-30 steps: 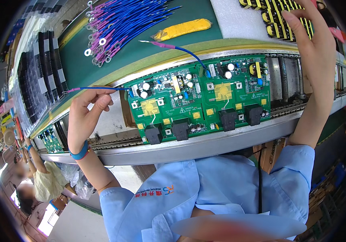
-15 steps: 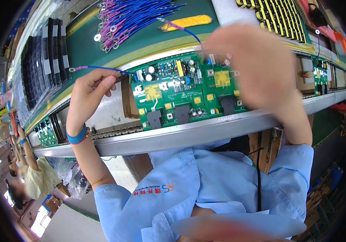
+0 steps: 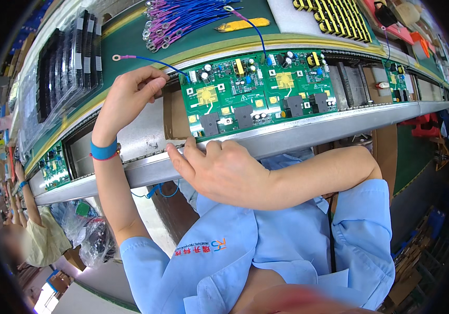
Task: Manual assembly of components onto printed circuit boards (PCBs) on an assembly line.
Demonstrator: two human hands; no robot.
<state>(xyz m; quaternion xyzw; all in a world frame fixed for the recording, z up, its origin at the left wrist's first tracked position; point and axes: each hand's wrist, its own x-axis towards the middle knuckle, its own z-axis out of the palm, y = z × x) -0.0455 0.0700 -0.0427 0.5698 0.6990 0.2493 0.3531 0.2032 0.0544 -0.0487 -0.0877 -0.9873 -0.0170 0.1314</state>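
A green circuit board [image 3: 224, 97], made of two matching halves, lies across the rails of a conveyor. Two blue wires [image 3: 164, 64] with pink sleeves and ring ends rise from its far edge. My left hand [image 3: 130, 99] is at the far rail beside the board's left end, thumb and fingers drawn together; whatever lies between them, if anything, is hidden. My right hand [image 3: 227, 170] reaches across the near metal rail [image 3: 287, 128], fingers spread, fingertips by the board's near left corner. I cannot tell whether they touch it.
Beyond the conveyor, a green mat holds a heap of blue wires [image 3: 182, 21] and a yellow cutter [image 3: 242, 24]. Stacked clear trays [image 3: 70, 68] with black parts stand left; yellow-black parts [image 3: 334, 18] lie right. Other boards [image 3: 54, 167] sit farther along. Another person [image 3: 44, 230] is at left.
My right hand has come down from the board's far right side to its near left corner, uncovering the right half. My left hand has moved slightly up and right.
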